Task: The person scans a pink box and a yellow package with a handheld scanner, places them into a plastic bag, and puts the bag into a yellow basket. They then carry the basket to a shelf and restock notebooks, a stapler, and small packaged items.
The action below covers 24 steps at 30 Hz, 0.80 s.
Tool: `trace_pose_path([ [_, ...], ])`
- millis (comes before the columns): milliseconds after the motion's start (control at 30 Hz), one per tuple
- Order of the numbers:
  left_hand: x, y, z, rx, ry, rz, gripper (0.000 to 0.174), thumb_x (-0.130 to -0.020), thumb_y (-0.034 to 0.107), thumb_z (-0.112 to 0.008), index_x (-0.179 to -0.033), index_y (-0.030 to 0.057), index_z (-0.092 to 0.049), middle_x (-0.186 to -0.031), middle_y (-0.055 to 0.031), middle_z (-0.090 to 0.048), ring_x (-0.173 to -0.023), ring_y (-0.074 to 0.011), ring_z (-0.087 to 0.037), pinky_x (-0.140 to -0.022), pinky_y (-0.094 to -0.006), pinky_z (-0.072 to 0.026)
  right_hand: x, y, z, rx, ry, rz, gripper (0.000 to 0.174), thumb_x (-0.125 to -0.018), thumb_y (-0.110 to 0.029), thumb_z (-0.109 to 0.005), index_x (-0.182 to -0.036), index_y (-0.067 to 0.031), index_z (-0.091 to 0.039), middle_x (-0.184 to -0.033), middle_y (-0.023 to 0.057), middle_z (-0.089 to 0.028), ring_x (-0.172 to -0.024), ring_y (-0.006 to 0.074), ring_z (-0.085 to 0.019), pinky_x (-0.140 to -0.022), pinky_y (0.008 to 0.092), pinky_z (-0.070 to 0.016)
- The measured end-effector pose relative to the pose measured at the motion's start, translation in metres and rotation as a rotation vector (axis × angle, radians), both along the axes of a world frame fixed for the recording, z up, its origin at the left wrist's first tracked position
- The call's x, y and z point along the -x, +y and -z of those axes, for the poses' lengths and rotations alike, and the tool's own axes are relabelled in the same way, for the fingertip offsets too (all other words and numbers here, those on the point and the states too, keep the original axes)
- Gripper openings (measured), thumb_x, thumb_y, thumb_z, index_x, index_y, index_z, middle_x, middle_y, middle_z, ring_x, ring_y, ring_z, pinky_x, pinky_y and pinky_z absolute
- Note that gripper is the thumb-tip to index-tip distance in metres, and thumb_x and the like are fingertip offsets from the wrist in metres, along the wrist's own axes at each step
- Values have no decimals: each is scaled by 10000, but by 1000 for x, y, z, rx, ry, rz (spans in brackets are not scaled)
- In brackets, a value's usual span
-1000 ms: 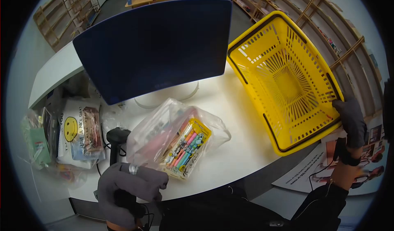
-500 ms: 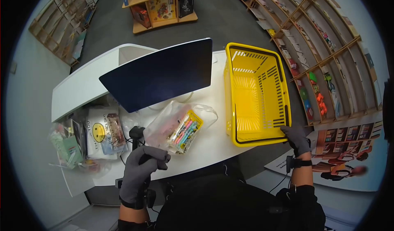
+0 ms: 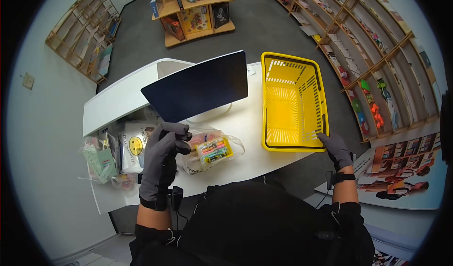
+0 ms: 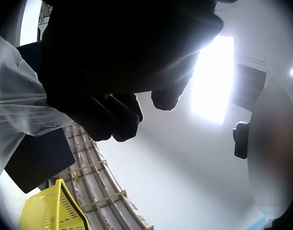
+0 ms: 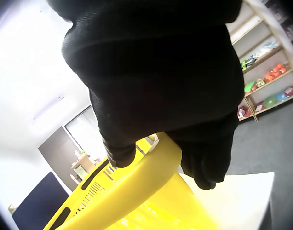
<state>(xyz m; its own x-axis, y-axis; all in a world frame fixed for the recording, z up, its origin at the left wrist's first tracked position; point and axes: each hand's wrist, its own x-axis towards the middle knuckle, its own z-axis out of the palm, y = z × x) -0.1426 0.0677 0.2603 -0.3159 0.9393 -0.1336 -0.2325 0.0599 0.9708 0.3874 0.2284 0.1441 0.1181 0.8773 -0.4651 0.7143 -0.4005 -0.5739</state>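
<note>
A grey-gloved left hand [image 3: 160, 162] hovers left of a clear plastic bag [image 3: 193, 166], its fingers loosely bent around nothing. Colourful pens [image 3: 213, 151] in a yellow-edged pack lie on the bag. In the left wrist view, a gap separates the thumb from the fingers of the dark hand [image 4: 122, 57], with clear plastic [image 4: 22, 86] behind it. The right hand [image 3: 336, 149] grips the near right corner of an empty yellow basket [image 3: 283, 110]. Seen from the right wrist, thumb and fingers of that hand [image 5: 160, 81] straddle the basket rim [image 5: 146, 177].
Behind the bag stands a dark monitor [image 3: 198, 86] on the white counter [image 3: 245, 160]. Bagged goods, one with a smiley face [image 3: 135, 145], fill the counter's left side. A poster [image 3: 401, 171] is at the right; shelves [image 3: 349, 44] stand beyond.
The left hand has risen from the counter's front edge. The head view has pulled back and shifted, showing more floor and shelving. The right hand keeps its grip on the basket, now more upright in view.
</note>
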Motion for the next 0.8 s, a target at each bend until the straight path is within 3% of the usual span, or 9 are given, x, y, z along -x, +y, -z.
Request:
trace_pose_path([
  [200,-9,-15,-74,-252,41,-2,289,-1003,170,-541,-1180,-32,-649,-1129,-151,-653,-990,-222,-688,-837,-299,-558,-10,-2,16,-7,139,39,582,-943,-409,-766,-1302,47,-731,-1019,160,-810,-889,258,-777,-800,380,-596],
  [267,-19,-18,-101,-278,91,-12,331,-1008,234,-542,-1189,-30,-628,-1053,-137,-631,-934,-222,-667,-818,-289,-543,2,-6,-5,-210,-41,-53,651,-933,-400,-760,-1361,82,-674,-1048,189,-806,-910,249,-774,-832,378,-587],
  [367,-21,-15,-135,-400,11,182,501,-989,395,-576,-1255,-29,-551,-991,-114,-533,-862,-208,-576,-812,-281,-497,9,-3,-24,-476,-121,-120,705,-923,-348,-764,-1460,77,-595,-1140,198,-790,-987,245,-765,-898,369,-577],
  [433,-23,7,-159,-609,-63,577,665,-982,558,-589,-1353,16,-482,-1096,-113,-537,-999,-211,-559,-833,-304,-488,28,8,-45,-645,-99,-144,742,-918,-300,-770,-1529,54,-545,-1217,192,-776,-1052,246,-757,-948,360,-573],
  [467,-34,11,-167,-613,-48,586,665,-982,558,-589,-1353,16,-482,-1096,-113,-537,-999,-211,-559,-833,-304,-488,39,8,-65,-562,176,-188,761,-912,-254,-779,-1566,34,-515,-1314,183,-733,-1151,245,-719,-1003,361,-552],
  [500,-42,16,-176,-667,39,500,700,-984,557,-581,-1387,-2,-462,-1125,-133,-546,-990,-215,-558,-816,-325,-498,51,11,-82,-473,451,-233,791,-906,-208,-787,-1603,13,-484,-1412,174,-690,-1249,244,-681,-1059,362,-531],
  [600,-109,21,-192,-754,233,301,769,-988,556,-565,-1455,-38,-423,-1183,-172,-564,-971,-224,-555,-782,-369,-517,50,20,-104,-317,715,-494,873,-909,-160,-791,-1668,-9,-385,-1542,171,-590,-1394,246,-584,-1132,383,-487],
  [700,-212,43,-208,-628,90,-331,863,-1013,589,-494,-1585,-50,-391,-1430,-253,-595,-1143,-276,-622,-839,-397,-559,46,23,-98,-182,841,-503,928,-928,-142,-767,-1711,-22,-283,-1574,174,-565,-1419,239,-573,-1142,381,-480],
  [800,-223,77,-206,-624,85,-93,874,-1031,596,-433,-1620,-48,-381,-1536,-279,-545,-1239,-297,-629,-910,-402,-565,54,50,-50,12,1007,-451,955,-933,-211,-797,-1720,-66,-276,-1620,174,-517,-1464,246,-537,-1165,381,-466],
])
